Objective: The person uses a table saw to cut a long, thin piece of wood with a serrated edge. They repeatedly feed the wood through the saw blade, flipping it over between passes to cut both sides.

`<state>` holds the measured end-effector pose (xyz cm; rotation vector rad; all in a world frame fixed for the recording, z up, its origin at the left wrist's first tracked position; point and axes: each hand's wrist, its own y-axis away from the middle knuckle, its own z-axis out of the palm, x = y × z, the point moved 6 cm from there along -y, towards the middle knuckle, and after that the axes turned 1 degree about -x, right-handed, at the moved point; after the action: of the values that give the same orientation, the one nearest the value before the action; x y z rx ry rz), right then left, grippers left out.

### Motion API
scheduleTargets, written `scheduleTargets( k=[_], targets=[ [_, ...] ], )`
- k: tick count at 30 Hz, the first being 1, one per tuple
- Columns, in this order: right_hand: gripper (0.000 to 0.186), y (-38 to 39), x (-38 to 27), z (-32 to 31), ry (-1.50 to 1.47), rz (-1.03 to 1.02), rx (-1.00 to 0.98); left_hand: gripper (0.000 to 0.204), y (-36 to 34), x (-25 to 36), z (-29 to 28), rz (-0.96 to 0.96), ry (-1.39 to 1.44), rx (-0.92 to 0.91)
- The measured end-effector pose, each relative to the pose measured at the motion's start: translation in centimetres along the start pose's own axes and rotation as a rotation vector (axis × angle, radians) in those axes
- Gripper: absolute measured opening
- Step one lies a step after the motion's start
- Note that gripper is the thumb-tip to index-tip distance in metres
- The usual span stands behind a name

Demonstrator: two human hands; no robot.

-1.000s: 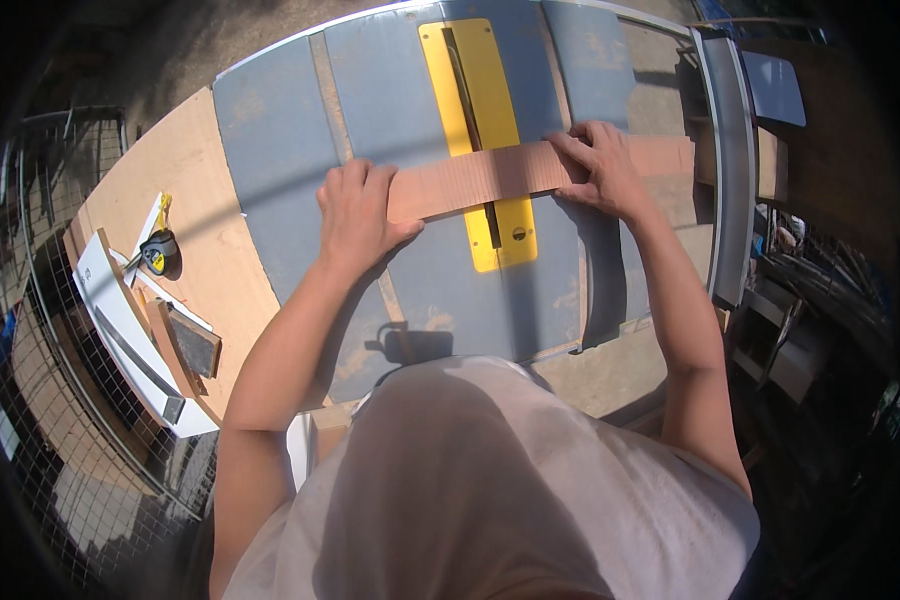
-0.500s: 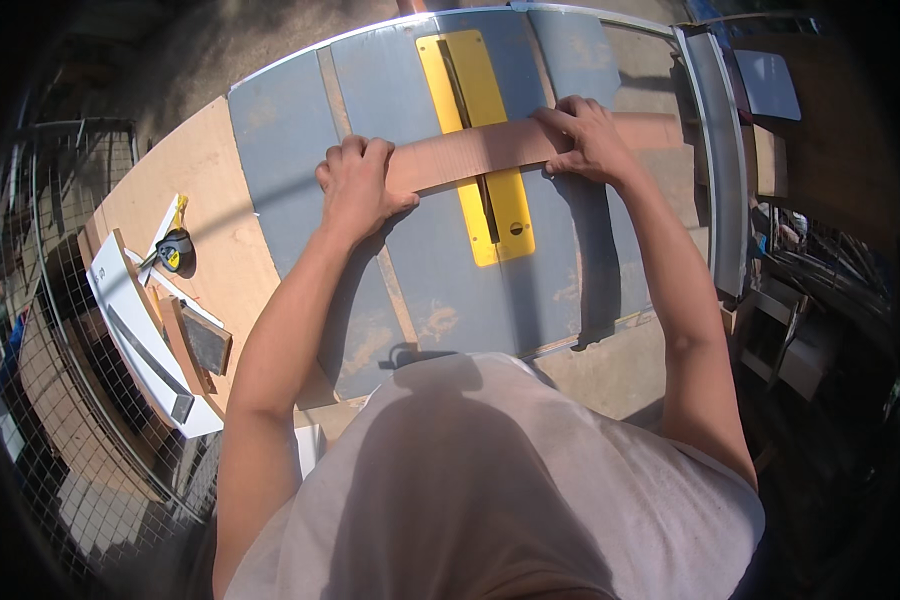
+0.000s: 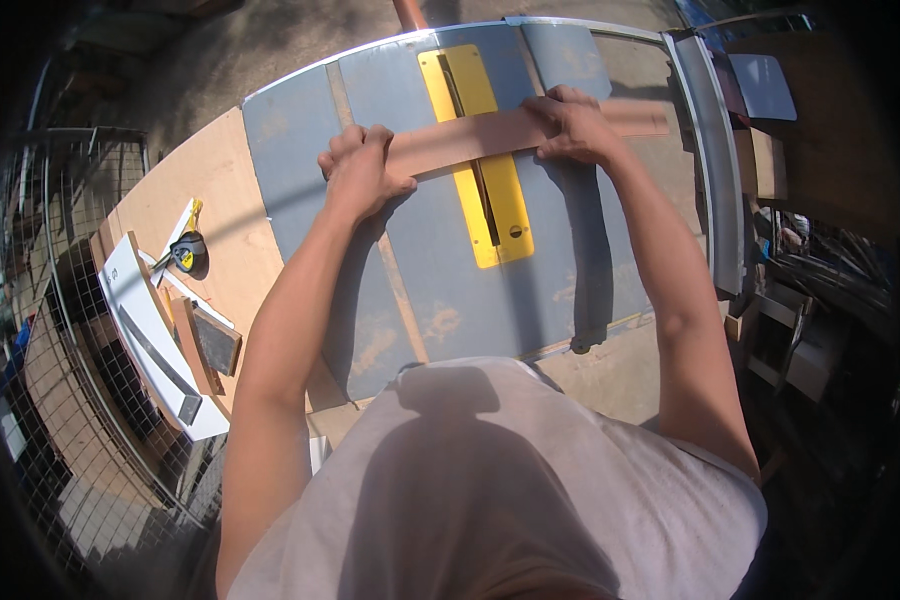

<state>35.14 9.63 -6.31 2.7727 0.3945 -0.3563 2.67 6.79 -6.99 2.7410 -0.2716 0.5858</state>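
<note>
A reddish-brown wooden board [image 3: 465, 140] lies crosswise over the yellow throat plate [image 3: 507, 210] of a grey table saw [image 3: 410, 80]. My left hand [image 3: 360, 170] is closed around the board's left end, thumb on the near edge and fingers toward the far side. Farther right, my right hand [image 3: 573, 125] grips the board, and its end sticks out past that hand. A dark slot runs through the throat plate, passing beneath the board. Whether a blade stands under the board is hidden.
To the left, a plywood side table [image 3: 235, 190] bears a yellow-and-black tape measure [image 3: 186, 252], wood offcuts [image 3: 198, 345] and a white panel [image 3: 135, 300]. A metal rail [image 3: 710, 150] edges the saw on the right. Wire mesh [image 3: 70, 400] stands far left.
Both hands have pushed the board slightly away from me along the throat plate. The whole view has also shifted a little. Both grips stay the same.
</note>
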Motion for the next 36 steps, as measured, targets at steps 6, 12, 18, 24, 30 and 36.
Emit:
scheduleTargets(
  k=[6,12,18,24,30,36],
  targets=[
    [0.084,-1.7,0.4,-0.7,0.053,-0.022,0.093,0.074,-1.7,-0.4,-0.6,0.002,-0.032,0.023],
    [0.072,-2.2,-0.1,-2.3,0.185,-0.137,0.388,0.071,-2.1,-0.2,-1.4,0.112,-0.156,0.391],
    [0.070,1.3,-0.6,-3.9,0.322,-0.194,0.491,0.077,-0.1,0.5,-1.2,0.256,-0.160,0.508],
    [0.083,10.3,-0.4,-2.4,0.237,-0.197,0.169,0.077,7.9,4.0,1.0,0.330,0.021,0.287],
    [0.087,15.7,-0.1,2.0,0.116,-0.163,0.093,0.080,11.7,5.0,6.0,0.345,0.110,0.169],
    [0.083,16.6,-0.3,3.1,0.087,-0.160,0.158,0.073,12.5,4.6,7.4,0.353,0.197,0.174]
  ],
)
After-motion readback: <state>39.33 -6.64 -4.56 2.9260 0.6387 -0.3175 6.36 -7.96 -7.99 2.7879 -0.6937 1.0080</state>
